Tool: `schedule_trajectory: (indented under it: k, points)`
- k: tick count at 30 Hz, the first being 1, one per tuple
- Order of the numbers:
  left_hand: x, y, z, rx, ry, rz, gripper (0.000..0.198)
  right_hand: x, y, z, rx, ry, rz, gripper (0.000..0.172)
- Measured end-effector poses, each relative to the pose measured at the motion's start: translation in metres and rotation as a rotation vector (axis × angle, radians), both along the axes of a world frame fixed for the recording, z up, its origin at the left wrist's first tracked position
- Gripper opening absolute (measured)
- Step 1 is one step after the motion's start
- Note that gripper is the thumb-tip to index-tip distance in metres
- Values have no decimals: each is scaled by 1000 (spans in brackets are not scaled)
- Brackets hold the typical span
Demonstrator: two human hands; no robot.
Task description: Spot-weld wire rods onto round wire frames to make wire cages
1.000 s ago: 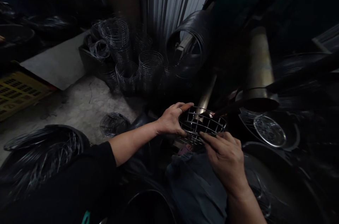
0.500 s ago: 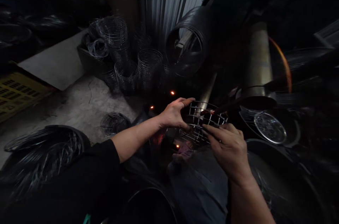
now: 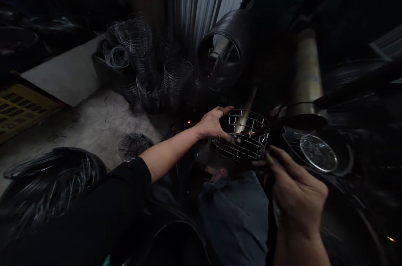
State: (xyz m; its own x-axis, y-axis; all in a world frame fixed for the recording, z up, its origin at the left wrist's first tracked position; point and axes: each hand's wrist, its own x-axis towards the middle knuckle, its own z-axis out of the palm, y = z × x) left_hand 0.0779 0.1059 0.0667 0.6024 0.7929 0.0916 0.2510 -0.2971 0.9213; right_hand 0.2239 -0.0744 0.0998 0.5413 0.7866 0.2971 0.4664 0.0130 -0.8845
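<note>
Through the head camera I saw the left hand [image 3: 215,127] gripping a wire basket [image 3: 243,135] by its left side, forefinger on the far rim and thumb on a wire nearer me. The basket was directly against that hand, extending rightward from the spread between thumb and fingers. It was held up above the knee of the blue trousers [image 3: 234,211], well off the floor [image 3: 94,119].

The right hand [image 3: 297,190] was below and to the right of the basket, its fingers bent toward the lower right edge. It was blurred and dim in my feed, so I could not tell whether the fingertips touched a wire or pinched anything.

A dark rod [image 3: 270,125] reached in from the right, its tip showing within the basket's outline, and a pale bar [image 3: 249,107] showed through the mesh. A small orange spark [image 3: 189,122] glowed to the left, near the forearm. Farther off, I made out stacked wire baskets [image 3: 178,83] beside a large wire coil [image 3: 230,33], and a tub of wire [image 3: 69,178] at my left.
</note>
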Motion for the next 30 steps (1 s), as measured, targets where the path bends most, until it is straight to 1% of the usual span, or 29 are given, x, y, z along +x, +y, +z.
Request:
schedule_trajectory:
  k: [2, 4, 5, 7, 8, 10, 12, 13, 14, 16, 18, 20, 21, 23, 24, 25, 26, 28, 30]
  points:
    - [3, 6, 1, -13, 3, -6, 112, -2, -5, -9, -57, 181, 3, 39]
    - [2, 8, -4, -5, -10, -16, 114, 0, -9, -21, -146, 239, 57, 40]
    - [0, 8, -10, 8, -35, -10, 117, 1, -12, -28, -188, 241, 92, 40]
    - [-5, 2, -29, -1, -122, 35, 128, 2, -19, -38, -259, 186, 162, 39]
    - [-7, -3, -41, -47, -175, 65, 135, 2, -24, -41, -284, 121, 201, 40]
    - [-8, -12, -66, -241, -276, 102, 144, -1, -32, -43, -293, -89, 299, 48]
    - [-6, -19, -86, -469, -383, 118, 138, -8, -38, -38, -255, -353, 398, 53]
    - [-5, -22, -92, -545, -434, 130, 131, -12, -40, -33, -221, -477, 431, 50]
    - [-5, -23, -95, -590, -478, 144, 124, -18, -42, -27, -181, -588, 453, 44]
    - [-11, -25, -93, -607, -519, 154, 115, -28, -44, -11, -99, -746, 487, 37]
    - [-26, -29, -82, -540, -491, 95, 116, -37, -43, 5, -21, -792, 534, 34]
    - [-46, -37, -66, -397, -423, 24, 113, -42, -40, 17, -3, -714, 598, 30]
    - [-55, -43, -58, -298, -370, 0, 110, -43, -37, 20, -31, -638, 632, 28]
    - [-69, -57, -42, -107, -234, -22, 105, -42, -28, 21, -157, -458, 681, 26]
    - [-73, -63, -35, -26, -161, -27, 102, -42, -23, 20, -230, -386, 682, 25]
    - [-75, -69, -28, 42, -92, -31, 100, -41, -18, 18, -293, -348, 666, 24]
    - [-75, -74, -23, 95, -37, -30, 98, -40, -14, 16, -345, -356, 635, 23]
    - [-73, -81, -17, 163, 30, -15, 97, -40, -11, 11, -425, -511, 558, 21]
    - [-68, -84, -15, 196, 60, 12, 95, -39, -14, 5, -466, -764, 498, 24]
